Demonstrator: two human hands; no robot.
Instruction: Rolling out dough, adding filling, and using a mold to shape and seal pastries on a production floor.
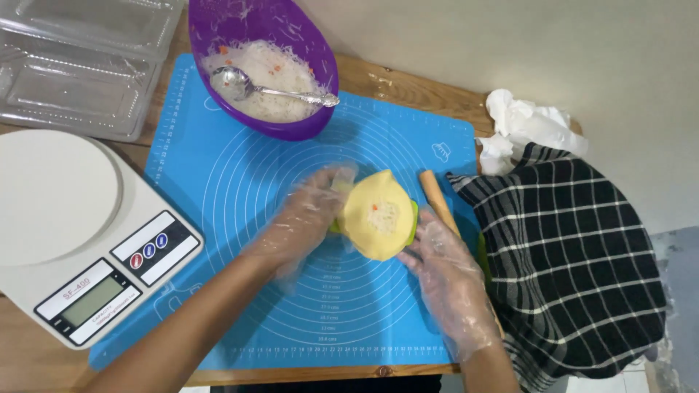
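Note:
A round yellow dough sheet [377, 215] with a spoonful of white filling at its middle lies over a green press mould [413, 220], partly folded. My left hand [306, 218], in a clear plastic glove, grips the mould's left side under the dough. My right hand [445, 273], also gloved, touches the mould's lower right edge with its fingertips. All of this sits on a blue silicone baking mat [240, 189].
A purple bowl [291, 44] of white shredded filling with a metal spoon [251, 85] stands at the mat's far edge. A white kitchen scale [65, 225] is on the left, clear plastic boxes [73, 65] behind it. A wooden rolling pin [437, 198], checked cloth [575, 255] and crumpled tissue [520, 124] lie right.

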